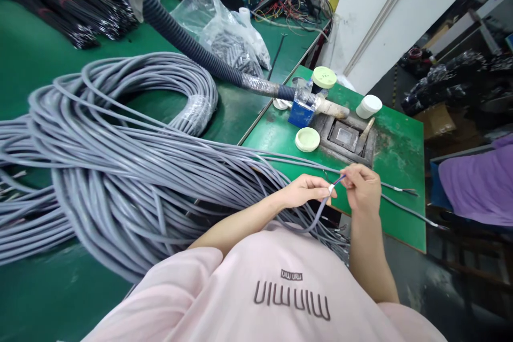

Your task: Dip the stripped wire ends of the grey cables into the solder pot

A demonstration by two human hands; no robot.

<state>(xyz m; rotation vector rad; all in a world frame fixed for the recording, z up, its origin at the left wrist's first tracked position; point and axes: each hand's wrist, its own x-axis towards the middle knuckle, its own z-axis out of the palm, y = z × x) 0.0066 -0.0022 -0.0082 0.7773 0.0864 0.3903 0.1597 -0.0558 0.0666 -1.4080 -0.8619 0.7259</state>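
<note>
Between the fingers of my left hand (306,191) is the end of a grey cable (319,215), pinched near a white band where its jacket stops. Thin coloured wires (340,179), blue and red among them, run from that end to my right hand (363,184), whose thumb and fingers close on their tips. Two more grey cables lie past my right hand, with stripped wire ends (409,191) on the green board. A large heap of grey cables (132,171) spreads to the left, partly under my left forearm.
On the green board (401,139) stand a square metal pot (343,135), a pale green lid (307,139), a white jar (368,106) and a blue box (301,112) under a ribbed hose (180,35). A person's purple sleeve (479,184) shows at right.
</note>
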